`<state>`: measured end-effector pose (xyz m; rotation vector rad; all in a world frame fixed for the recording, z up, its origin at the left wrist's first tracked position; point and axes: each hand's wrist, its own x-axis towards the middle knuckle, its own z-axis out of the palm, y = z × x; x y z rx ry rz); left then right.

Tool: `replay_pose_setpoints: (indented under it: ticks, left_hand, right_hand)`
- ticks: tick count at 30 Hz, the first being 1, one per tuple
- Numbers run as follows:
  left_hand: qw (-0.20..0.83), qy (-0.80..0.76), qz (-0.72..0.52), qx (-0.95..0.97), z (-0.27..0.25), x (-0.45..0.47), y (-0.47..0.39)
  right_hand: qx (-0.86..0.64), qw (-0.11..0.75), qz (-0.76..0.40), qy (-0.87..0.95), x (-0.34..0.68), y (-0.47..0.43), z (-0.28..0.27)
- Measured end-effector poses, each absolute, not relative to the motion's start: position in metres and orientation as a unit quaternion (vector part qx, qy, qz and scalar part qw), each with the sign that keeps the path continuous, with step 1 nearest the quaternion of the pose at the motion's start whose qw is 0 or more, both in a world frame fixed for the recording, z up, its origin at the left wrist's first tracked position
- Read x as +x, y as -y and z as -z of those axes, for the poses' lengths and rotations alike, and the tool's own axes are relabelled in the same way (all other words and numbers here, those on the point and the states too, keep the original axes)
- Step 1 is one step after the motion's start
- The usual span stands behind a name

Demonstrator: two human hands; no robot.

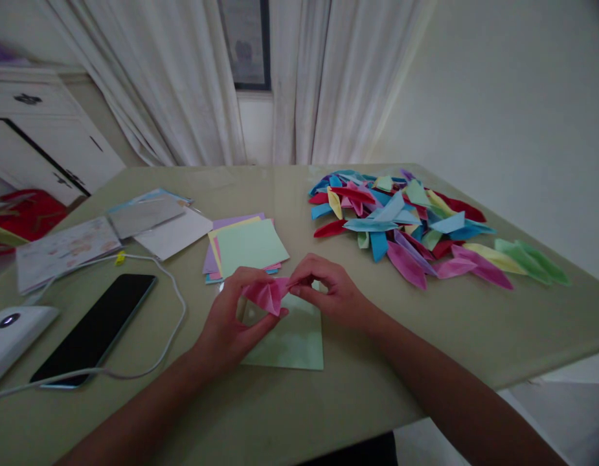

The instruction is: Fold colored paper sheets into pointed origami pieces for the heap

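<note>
A piece of folded pink paper (266,295) is held up between my two hands at the middle of the table. My left hand (234,317) grips its left side, thumb below and fingers behind. With thumb and forefinger my right hand (328,288) pinches its right tip. Beneath both hands a pale green paper sheet (292,346) lies flat on the table. Just beyond my left hand is a stack of coloured paper squares (253,246), light green on top, with yellow, pink, purple and blue edges showing.
Folded coloured paper pieces (377,220) are heaped at the back right. On the left lie a black phone (95,330), a white cable (180,323), a white device (17,336) and several papers (66,249). The table's right edge (552,362) slants away beyond my right forearm.
</note>
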<state>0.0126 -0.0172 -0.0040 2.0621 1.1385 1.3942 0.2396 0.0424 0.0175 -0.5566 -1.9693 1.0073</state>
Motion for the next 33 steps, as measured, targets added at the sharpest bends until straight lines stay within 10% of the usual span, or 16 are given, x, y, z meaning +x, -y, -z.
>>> replay_pose_setpoints:
  ticks: [33]
  left_hand:
    - [0.085,-0.415,-0.429,0.798,0.0008,0.0135,0.0177]
  right_hand:
    - [-0.187,0.37,-0.401,0.817,0.2368,-0.033,-0.0184]
